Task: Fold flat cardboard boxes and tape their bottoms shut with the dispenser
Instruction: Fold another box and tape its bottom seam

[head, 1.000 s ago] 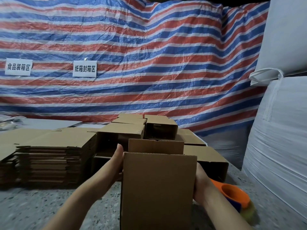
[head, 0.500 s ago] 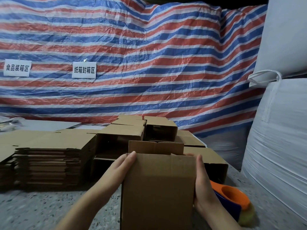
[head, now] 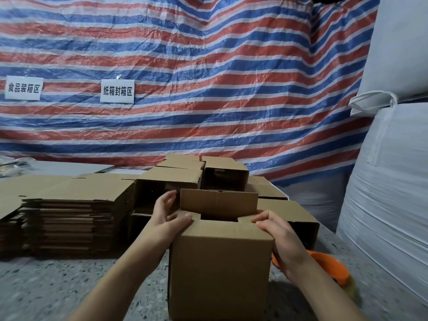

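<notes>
A brown cardboard box (head: 220,269) stands on end on the speckled table (head: 58,288) right in front of me. Its near flap and both side flaps are folded in, while the far flap (head: 218,201) still stands upright. My left hand (head: 165,218) grips the box's top left corner, thumb lying on the folded near flap. My right hand (head: 279,237) holds the top right corner, with curled fingers pressing the right side flap down. The orange tape dispenser (head: 328,267) lies on the table just right of the box, partly hidden behind my right wrist.
A stack of flat boxes (head: 69,218) sits at the left. Several folded boxes (head: 224,177) are piled behind the one I hold. Big white bulk bags (head: 389,205) stand close on the right. A striped tarp (head: 208,77) closes off the back.
The near flap, upright before, has been folded down. Both hands have moved from the box's sides up to its top corners and pushed the side flaps inward.
</notes>
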Tool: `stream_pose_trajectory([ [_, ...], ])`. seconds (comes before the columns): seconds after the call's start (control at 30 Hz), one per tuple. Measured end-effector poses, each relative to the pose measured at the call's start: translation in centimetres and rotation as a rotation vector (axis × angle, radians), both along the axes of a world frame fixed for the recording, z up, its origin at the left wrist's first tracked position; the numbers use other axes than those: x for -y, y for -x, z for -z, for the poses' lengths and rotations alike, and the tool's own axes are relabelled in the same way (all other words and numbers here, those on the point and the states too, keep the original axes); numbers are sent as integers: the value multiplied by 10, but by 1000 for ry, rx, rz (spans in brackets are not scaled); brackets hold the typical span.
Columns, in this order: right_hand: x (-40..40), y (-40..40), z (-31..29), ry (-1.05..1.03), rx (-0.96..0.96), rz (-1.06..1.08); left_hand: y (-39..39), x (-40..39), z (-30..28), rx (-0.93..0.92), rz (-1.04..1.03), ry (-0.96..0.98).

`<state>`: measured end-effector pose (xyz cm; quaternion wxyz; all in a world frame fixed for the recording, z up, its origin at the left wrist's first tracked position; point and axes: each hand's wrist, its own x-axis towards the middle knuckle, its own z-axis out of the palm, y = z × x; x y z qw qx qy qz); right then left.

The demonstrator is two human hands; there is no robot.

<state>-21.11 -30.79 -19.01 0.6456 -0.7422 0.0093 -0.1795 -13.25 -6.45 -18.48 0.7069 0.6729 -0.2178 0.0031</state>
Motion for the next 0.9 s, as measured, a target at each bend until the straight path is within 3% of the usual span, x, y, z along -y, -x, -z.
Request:
stream_pose_trajectory([
  [0.17,10,-5,-3,-46,94,-116,-3,-5,-11,186,34,-133],
  [0.33,13,-7,-5,80,170,-123,3,-9,-11,311,-163,-260],
  [0.6,5,-2,3,56,236,5,9,-6,-6,301,-248,-288],
  [0.7,5,-1,2,55,245,-2,15,-9,-18,458,-326,-568],
  [0.8,6,1,-1,124,238,-13,26,-2,-35,751,-458,-928],
  [0.9,7,3,-4,151,240,-4,39,23,-41,846,-269,-1079],
])
